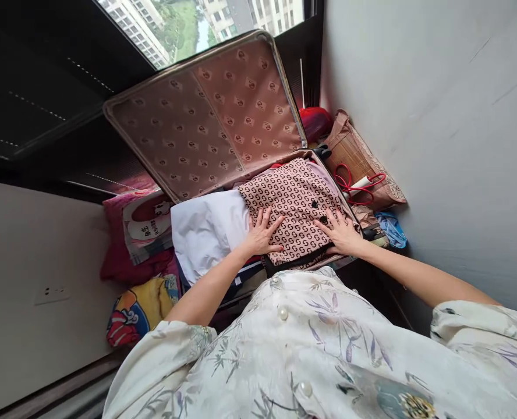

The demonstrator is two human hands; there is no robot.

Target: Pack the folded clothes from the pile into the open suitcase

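Observation:
A folded pink garment [291, 198] with a dark letter pattern and black buttons lies in the right part of an open suitcase [206, 125]. My left hand [262, 234] rests on its left side, fingers spread. On its right side, my right hand [340, 233] lies flat with the fingers apart. Neither hand grips anything. A folded white garment [208, 227] is to the left, close against the patterned one and just beside my left hand. Dark clothes show beneath both garments. The suitcase lid stands raised behind them, its patterned pink lining facing me.
Left of the suitcase are a magenta bundle with a printed bag [147, 224] and a yellow patterned cloth [142, 308]. To the right, a red cord [350, 186] lies on a brown mat bundle [363, 160], near a blue cloth [390, 230]. A window [197, 26] and pale wall [437, 116] border the space.

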